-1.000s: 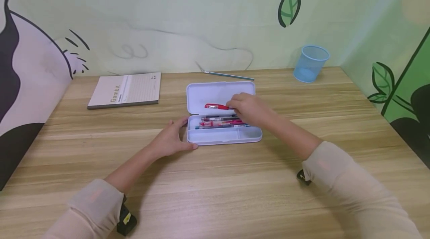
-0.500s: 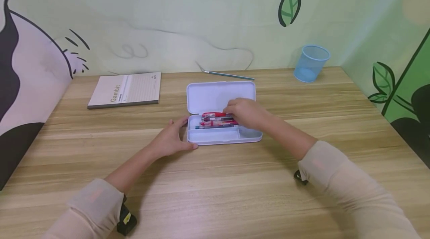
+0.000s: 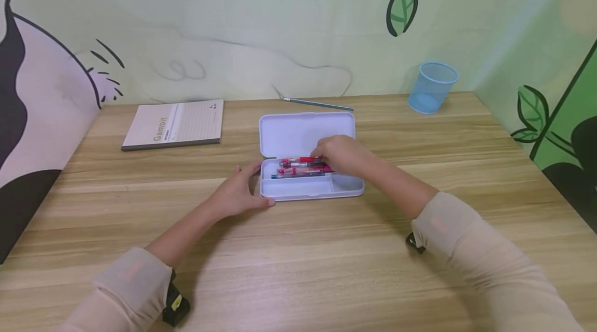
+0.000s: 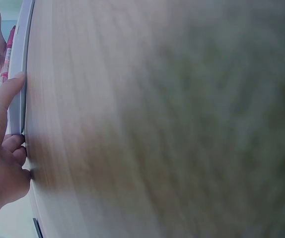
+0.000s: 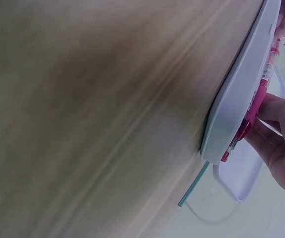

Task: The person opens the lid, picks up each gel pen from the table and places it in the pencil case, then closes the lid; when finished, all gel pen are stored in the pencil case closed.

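A pale lilac pencil case [image 3: 296, 187] lies on the table with its lid [image 3: 303, 132] folded back. My left hand [image 3: 235, 195] grips its left end, thumb at the front corner and fingers round the back. In the long rear compartment several pens lie side by side. My right hand [image 3: 342, 155] pinches a red pen [image 3: 302, 159] near its right end, low at the hinge side of that compartment. The hand covers the pens' right ends. From the right wrist view, a pinkish-red pen [image 5: 256, 101] shows above the case wall, with the right fingers close to it.
Behind the case a teal pencil [image 3: 319, 104] lies along the wall. At the back left is a Gambit notebook [image 3: 174, 125]. A blue mesh pen cup [image 3: 432, 88] stands at the back right. The front compartments of the case hold nothing visible.
My right hand has lowered the red pen from over the open lid into the rear compartment, beside the other pens. My left hand has stayed at the case's left end.
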Tool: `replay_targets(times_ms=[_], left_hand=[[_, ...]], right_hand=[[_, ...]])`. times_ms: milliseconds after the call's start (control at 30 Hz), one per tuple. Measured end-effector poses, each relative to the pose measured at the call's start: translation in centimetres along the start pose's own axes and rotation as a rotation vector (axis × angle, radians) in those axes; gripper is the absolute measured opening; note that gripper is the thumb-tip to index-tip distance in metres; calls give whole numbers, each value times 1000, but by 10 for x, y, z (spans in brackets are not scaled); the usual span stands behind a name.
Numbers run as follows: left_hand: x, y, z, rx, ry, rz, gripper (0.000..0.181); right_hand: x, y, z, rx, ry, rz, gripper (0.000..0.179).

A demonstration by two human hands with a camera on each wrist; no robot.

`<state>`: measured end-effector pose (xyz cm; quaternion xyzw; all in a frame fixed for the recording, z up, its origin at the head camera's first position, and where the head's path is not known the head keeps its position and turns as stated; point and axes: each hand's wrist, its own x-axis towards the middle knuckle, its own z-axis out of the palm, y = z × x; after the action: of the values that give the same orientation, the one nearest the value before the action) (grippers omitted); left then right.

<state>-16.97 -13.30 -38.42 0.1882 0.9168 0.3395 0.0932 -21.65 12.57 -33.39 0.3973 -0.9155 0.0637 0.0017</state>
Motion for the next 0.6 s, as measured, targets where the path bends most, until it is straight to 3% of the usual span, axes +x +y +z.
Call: replay_targets(times_ms=[367, 600], left_hand=[[-1, 1, -1, -7, 0, 1, 92], [1, -2, 0, 2, 5, 21, 92]], right_hand=[[4, 1, 1, -8, -55, 16, 22], [4, 5, 3, 29, -36, 19, 20]])
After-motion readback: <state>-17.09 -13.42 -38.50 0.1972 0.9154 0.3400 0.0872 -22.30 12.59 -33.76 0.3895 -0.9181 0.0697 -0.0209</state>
